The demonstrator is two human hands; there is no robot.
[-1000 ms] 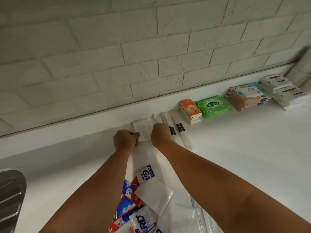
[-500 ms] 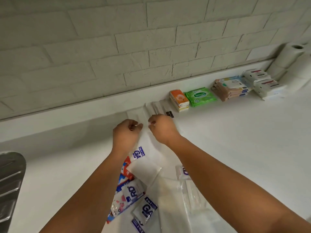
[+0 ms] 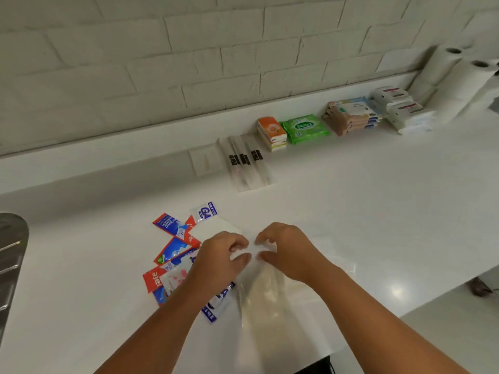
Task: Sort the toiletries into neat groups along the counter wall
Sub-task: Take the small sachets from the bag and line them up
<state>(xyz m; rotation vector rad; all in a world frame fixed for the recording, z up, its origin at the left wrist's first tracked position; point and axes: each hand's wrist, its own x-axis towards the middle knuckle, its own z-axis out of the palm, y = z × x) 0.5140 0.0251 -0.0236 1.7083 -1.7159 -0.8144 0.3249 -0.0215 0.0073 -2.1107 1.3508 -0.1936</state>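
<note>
Now, at the near edge of the white counter [image 3: 364,201], both my hands meet over a flat, clear plastic pouch [image 3: 266,290] lying amid the unsorted pile. My left hand [image 3: 222,256] and my right hand [image 3: 286,249] are curled, thumbs and fingertips pinching a small white packet [image 3: 252,252] at the pouch's far end; whether the pinch has fully closed, I cannot tell.

This stuff looks feather-light, thin and slick, so it will likely flop and slide rather than lift cleanly. I judge the best hold is at the sealed edges or corners, pinched lightly, never the limp middle.

Both forearms reach forward from the near edge, wrists low, knuckles up, hands almost touching.

Just left of my left hand lie the red-and-blue toothpaste sachets [image 3: 172,238] and the white sachets with blue lettering [image 3: 206,211], overlapping, some partly under my arm.

Along the back wall the sorted row runs toward the far right corner: a flat white packet [image 3: 202,161], clear-wrapped slim sticks with black labels [image 3: 247,163], an orange-and-white box stack [image 3: 272,133], a green wipes pack [image 3: 304,129], pastel wipes packs [image 3: 351,116], white packs [image 3: 402,110] and white paper rolls [image 3: 459,76].
</note>
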